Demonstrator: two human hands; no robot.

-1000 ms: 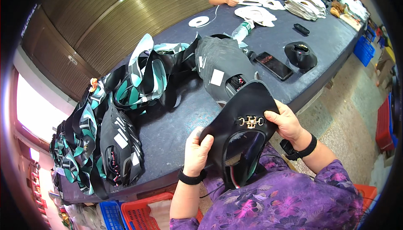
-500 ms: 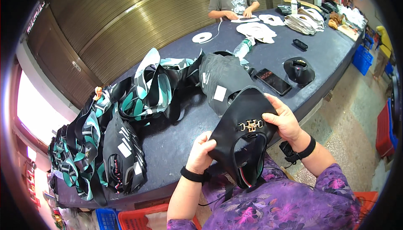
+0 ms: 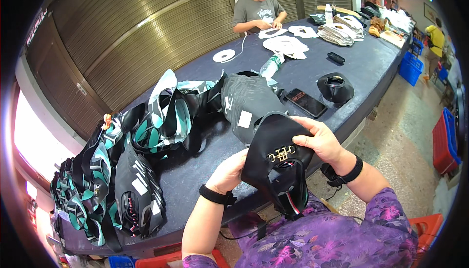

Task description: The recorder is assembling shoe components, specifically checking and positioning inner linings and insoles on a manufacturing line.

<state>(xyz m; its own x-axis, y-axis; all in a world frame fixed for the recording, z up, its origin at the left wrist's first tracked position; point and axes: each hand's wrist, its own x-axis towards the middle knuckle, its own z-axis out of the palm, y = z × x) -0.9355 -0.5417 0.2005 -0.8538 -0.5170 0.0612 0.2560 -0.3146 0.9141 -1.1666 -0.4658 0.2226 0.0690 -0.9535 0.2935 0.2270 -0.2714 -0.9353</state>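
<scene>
Between both hands I hold a black shoe upper point(image 3: 266, 138) with a gold chain-like ornament on its front and an oval opening below it. My left hand point(image 3: 229, 172) grips its left edge, with the fingertips partly hidden behind it. On the opposite edge, my right hand point(image 3: 320, 140) has its thumb on top and fingers underneath. Just beyond the held piece lies a stack of dark grey uppers point(image 3: 251, 97) with a white label. A similar stack point(image 3: 139, 197) sits at the left, beside a long heap of black and teal uppers point(image 3: 168, 114).
Farther along the dark table point(image 3: 210, 158) are a phone point(image 3: 306, 103), a formed black upper point(image 3: 336, 89), a plastic bottle point(image 3: 271, 67), a small black case point(image 3: 336, 58) and white ring-shaped pieces point(image 3: 286, 46). A co-worker point(image 3: 259, 14) handles white pieces opposite. Blue point(image 3: 411, 67) and red point(image 3: 444, 141) baskets stand right.
The held upper has tilted and bent more, its opening looking narrower. My left hand has slid further behind its edge. The whole view has shifted slightly, and the co-worker's head now shows fully.
</scene>
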